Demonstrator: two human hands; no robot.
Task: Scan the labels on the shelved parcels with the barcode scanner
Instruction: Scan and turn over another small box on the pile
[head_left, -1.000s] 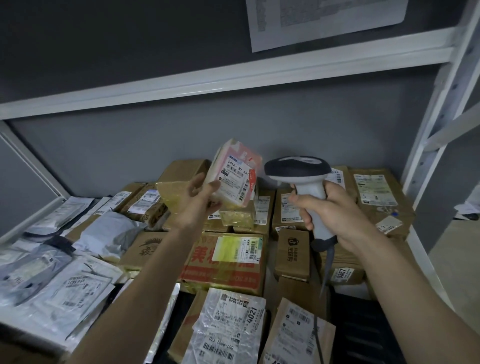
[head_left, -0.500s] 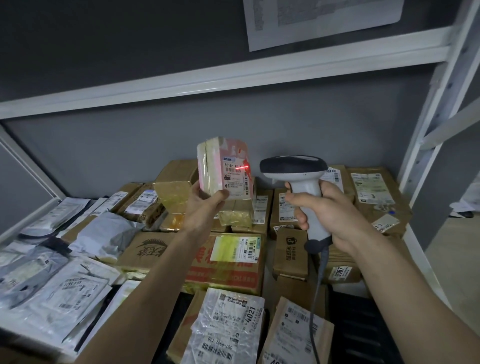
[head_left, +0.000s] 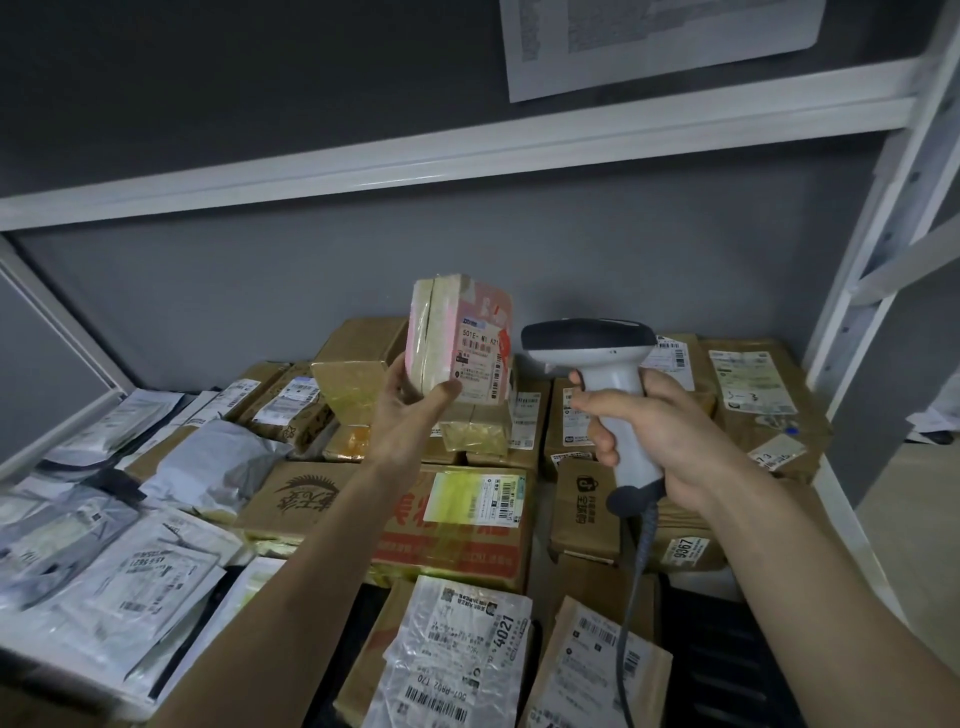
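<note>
Parcel and scanner were found almost side by side above the shelf, and it was on that short sideways gap that the coming move was judged to turn. 1 small pink parcel (head_left: 460, 340) was held upright in the left hand (head_left: 410, 410), its long axis near vertical, with the thumb pressed across the lower front and the fingers curled behind the left edge. Its white label (head_left: 480, 364) was turned toward the camera and a little to the right. The barcode scanner (head_left: 597, 374) was gripped by its pale handle in the right hand (head_left: 654, 426), all fingers wrapped round it, the index finger laid at the front where a trigger would be expected. The dark head of the scanner was seen just right of the parcel, near it but apart, its nose directed leftward at the label's right edge. No red beam could be made out on the label. The scan of this parcel was therefore judged to be either just finished or not yet fired; which of the 2 could not be told. The remaining parcels (head_left: 467, 514) were left lying flat on the shelf (head_left: 467, 150) below both hands, many labels facing up, so the left hand was judged the nearer for setting the pink parcel down.
</note>
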